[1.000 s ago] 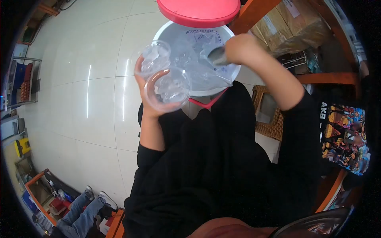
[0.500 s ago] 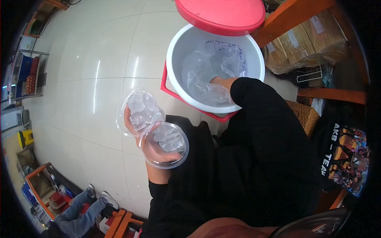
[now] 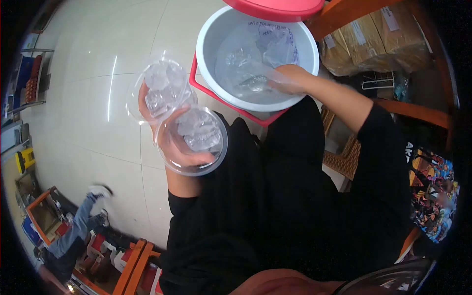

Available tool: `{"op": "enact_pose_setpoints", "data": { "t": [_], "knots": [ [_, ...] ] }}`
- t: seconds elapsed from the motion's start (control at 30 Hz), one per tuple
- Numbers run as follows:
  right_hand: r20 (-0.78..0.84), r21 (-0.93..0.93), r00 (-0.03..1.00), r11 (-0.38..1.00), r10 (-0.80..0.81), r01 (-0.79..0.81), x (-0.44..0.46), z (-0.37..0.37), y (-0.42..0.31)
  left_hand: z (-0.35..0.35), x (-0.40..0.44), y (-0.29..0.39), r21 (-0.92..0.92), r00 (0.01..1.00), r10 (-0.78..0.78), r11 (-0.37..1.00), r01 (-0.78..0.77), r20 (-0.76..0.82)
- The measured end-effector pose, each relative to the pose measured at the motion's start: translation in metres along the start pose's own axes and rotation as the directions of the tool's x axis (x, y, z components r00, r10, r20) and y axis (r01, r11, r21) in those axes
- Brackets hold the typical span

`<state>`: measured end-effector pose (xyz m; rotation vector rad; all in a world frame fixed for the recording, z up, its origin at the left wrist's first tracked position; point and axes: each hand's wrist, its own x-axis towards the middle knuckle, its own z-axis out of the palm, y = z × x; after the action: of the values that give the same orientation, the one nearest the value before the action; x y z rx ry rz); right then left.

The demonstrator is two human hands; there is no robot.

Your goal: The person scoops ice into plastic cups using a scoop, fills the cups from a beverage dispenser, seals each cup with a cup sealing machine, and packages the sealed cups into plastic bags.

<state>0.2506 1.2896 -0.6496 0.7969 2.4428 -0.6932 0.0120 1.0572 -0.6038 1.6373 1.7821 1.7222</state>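
Note:
My left hand holds two clear plastic cups side by side, each with chunks of ice. One cup is farther from me, the other nearer, its rim overlapping the first. My right hand is at the mouth of a white bucket, closed on a metal scoop that carries ice and is partly veiled by a clear plastic bag. The bag lines the bucket. A red lid stands at the bucket's far side.
Wrapped cardboard boxes and a wire rack are at the upper right, beside orange wooden beams. A woven stool stands right of my legs. Another person's legs show at the lower left, near an orange bench.
My right hand has come up from deep inside the bucket with ice on the scoop. The person at the lower left has shifted their legs.

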Motion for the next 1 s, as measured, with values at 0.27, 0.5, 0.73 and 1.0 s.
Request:
{"op": "enact_pose_setpoints", "data": {
  "t": [0.27,0.5,0.73,1.0],
  "knots": [
    [-0.263,-0.002,0.960,0.995,0.091,-0.095,-0.058,0.019,-0.030,0.028,0.030,0.011,-0.085,0.978,0.209,0.974,-0.208,0.004],
    [-0.291,0.081,0.939,0.983,0.181,-0.164,-0.066,0.025,-0.035,0.045,0.034,0.002,-0.205,0.992,0.123,0.971,-0.121,-0.002],
    [-0.184,0.319,0.981,0.948,0.068,-0.006,-0.042,0.022,0.025,0.048,0.044,-0.005,-0.093,0.951,0.297,0.953,-0.289,0.091],
    [-0.098,0.705,0.982,0.708,0.161,-0.046,-0.103,-0.061,0.042,0.064,0.061,0.000,-0.193,0.979,0.137,0.975,-0.106,0.152]
  ]
}}
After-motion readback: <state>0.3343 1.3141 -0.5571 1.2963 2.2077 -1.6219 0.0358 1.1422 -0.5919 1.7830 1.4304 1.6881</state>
